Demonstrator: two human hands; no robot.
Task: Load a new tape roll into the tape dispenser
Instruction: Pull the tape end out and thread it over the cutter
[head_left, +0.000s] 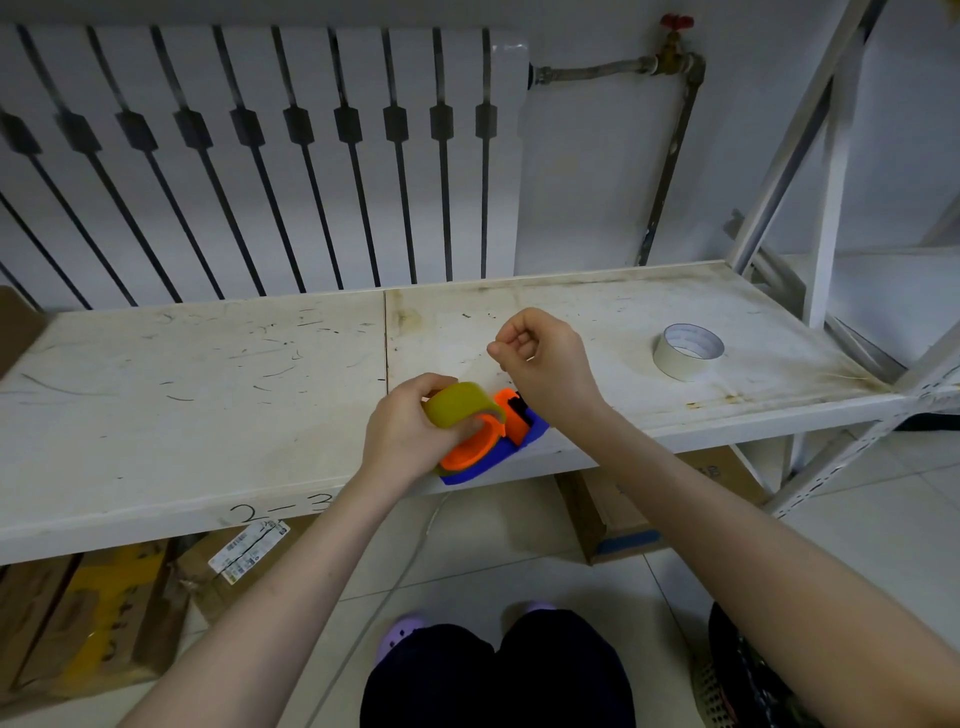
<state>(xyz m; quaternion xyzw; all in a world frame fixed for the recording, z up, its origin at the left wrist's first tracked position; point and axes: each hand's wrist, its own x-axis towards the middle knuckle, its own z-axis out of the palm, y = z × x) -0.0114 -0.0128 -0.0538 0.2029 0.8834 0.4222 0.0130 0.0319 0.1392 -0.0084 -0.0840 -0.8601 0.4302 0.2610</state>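
Left hand grips the yellow-green tape roll on the orange-and-blue plastic dispenser; right hand, pinched, perhaps drawing clear tape that could snap back.

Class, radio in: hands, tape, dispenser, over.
Left hand gripping yellow tape roll on orange-blue dispenser. Right hand pinched shut above. White roll lying clear, right.

A single head-worn view is given, aimed forward and down from close above the hands; the shelf is seen beneath them.
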